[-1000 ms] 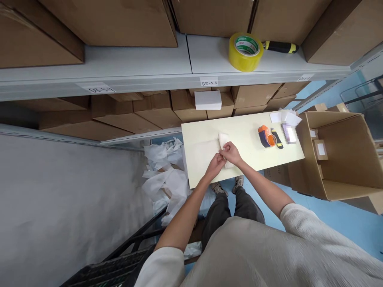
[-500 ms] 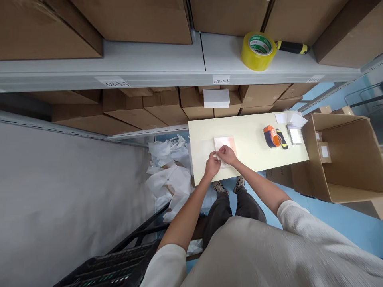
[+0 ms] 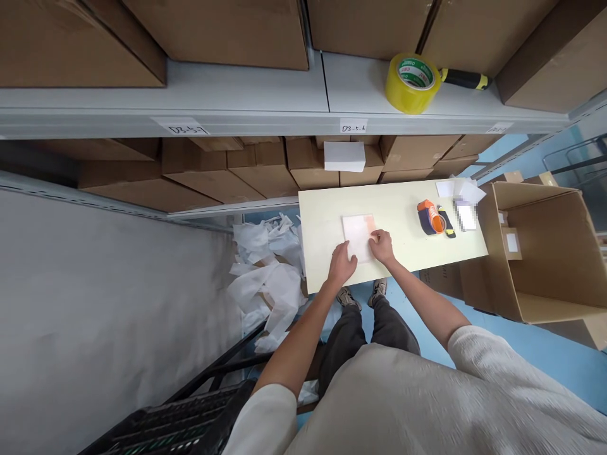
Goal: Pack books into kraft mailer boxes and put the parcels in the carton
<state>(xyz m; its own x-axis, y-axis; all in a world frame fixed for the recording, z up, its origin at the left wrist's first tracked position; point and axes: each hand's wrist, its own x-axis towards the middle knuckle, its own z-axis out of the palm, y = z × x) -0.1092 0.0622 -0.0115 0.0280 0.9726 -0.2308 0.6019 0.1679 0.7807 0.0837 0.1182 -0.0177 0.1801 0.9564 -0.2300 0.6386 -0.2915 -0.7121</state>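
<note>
One black slatted plastic crate [image 3: 156,430] sits at the lower left corner, partly cut off by the frame. Right of it, one heap of crumpled white wrapping sheets [image 3: 268,278] lies on the floor against the left edge of the single pale yellow rectangular tabletop [image 3: 408,253].

On that tabletop lies one flat, square, whitish-pink packet [image 3: 359,235], left of centre and a little back from the near edge. Two hands work it. The left hand [image 3: 342,265] rests at its near left corner, fingers stretched flat and loosely spread, gripping nothing. The right hand [image 3: 382,245] touches its near right corner with fingers curled. I cannot tell whether they pinch the edge or only press on it.

Behind the packet, one small white rectangular box [image 3: 344,156] stands on the stacked brown cartons. The tabletop is bare between the right hand and one orange-and-black tape dispenser [image 3: 432,217]. On the grey metal shelf [image 3: 213,101] above are one yellow roll of tape [image 3: 412,74] and one black-and-yellow-handled tool [image 3: 462,78], touching it.

A few white paper slips [image 3: 458,188], too overlapped to count, lie at the table's far right corner. Just beside that edge stands one open brown cardboard box [image 3: 535,278].
</note>
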